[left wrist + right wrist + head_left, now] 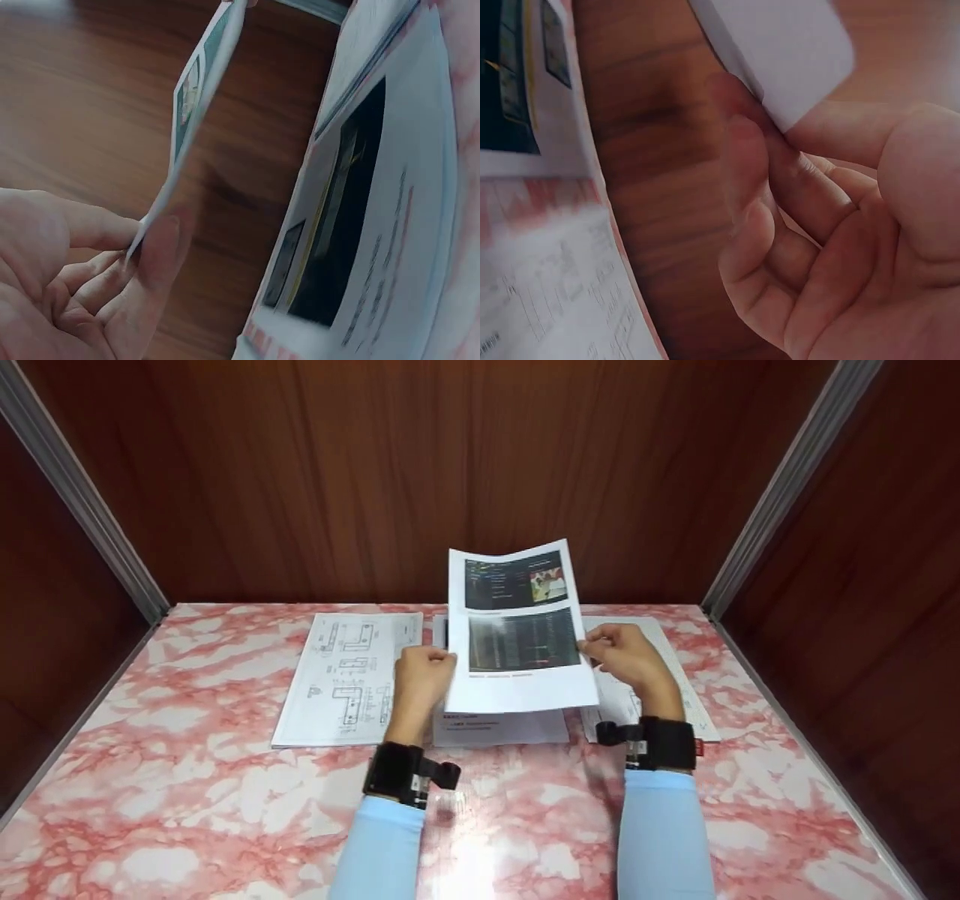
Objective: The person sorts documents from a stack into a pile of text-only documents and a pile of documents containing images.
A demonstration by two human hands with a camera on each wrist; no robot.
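A white printed sheet of paper (pixel 525 691) with two dark pictures is held up above the middle paper stack (pixel 501 732). My left hand (pixel 424 679) pinches its left edge between thumb and fingers; the left wrist view shows the sheet (pixel 180 157) nearly edge-on in that hand (pixel 82 277). At the opposite edge my right hand (pixel 626 656) pinches the paper, and in the right wrist view the white sheet (pixel 787 56) sits between the thumb and fingers of the hand (pixel 832 247). The raised sheet hides much of the middle stack.
To the left lies a stack of technical drawings (pixel 330 682); on the right is another stack of printed paper (pixel 679 690), partly behind my right hand. The red and white marbled table (pixel 187 750) ends at a brown wood-grain wall (pixel 337 480), with side panels at both sides.
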